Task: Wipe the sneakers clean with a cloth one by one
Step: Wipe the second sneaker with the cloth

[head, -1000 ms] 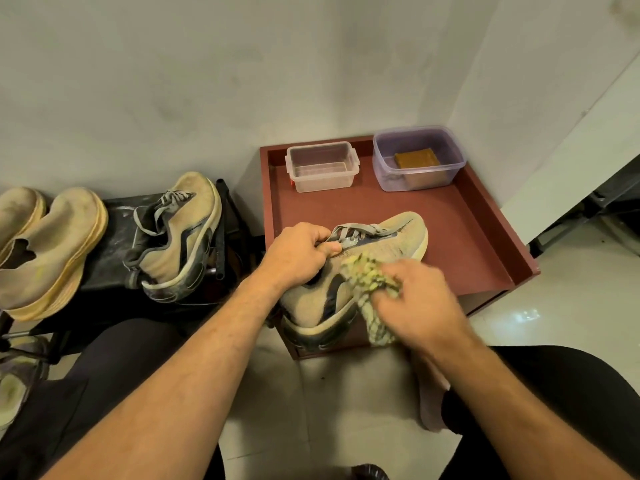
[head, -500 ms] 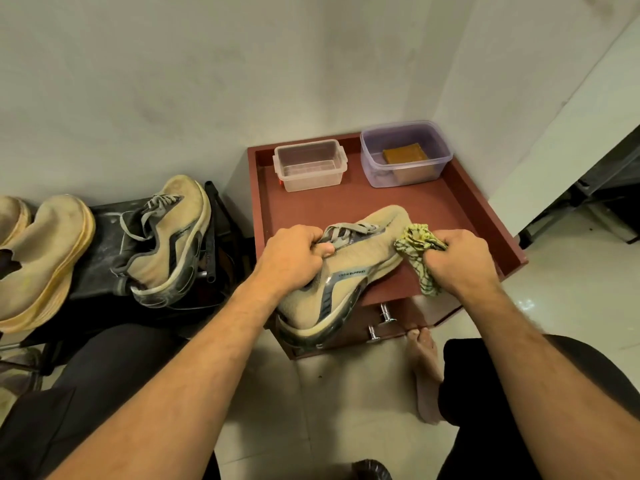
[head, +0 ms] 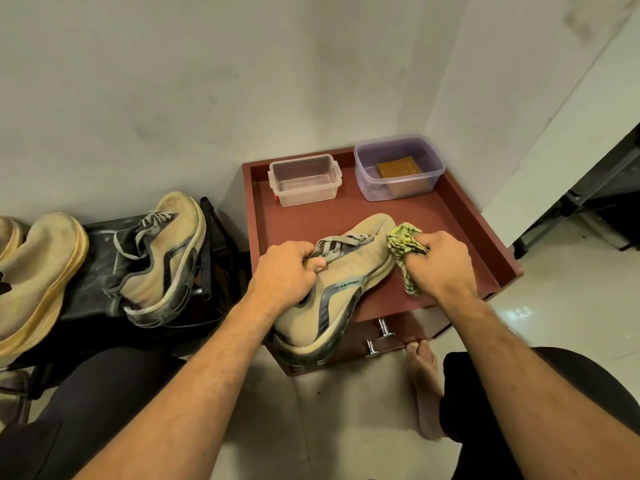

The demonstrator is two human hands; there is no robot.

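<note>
Sneaker (head: 337, 289) lies on the red worktop (head: 450, 271); left hand (head: 287, 271) grips its collar, right hand (head: 443, 265) clutches the cloth (head: 403, 242) against its toe.

A tan sneaker (head: 349, 271) is lying tilted across the red tray's front edge, a crumpled yellow-green cloth (head: 403, 242) touching its toe.

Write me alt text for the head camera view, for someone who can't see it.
A seated person's left hand grips a tan sneaker by its laces on a red tray table, while the right hand presses a yellow-green cloth to its toe. Two plastic containers sit behind; more tan shoes wait at left.
</note>
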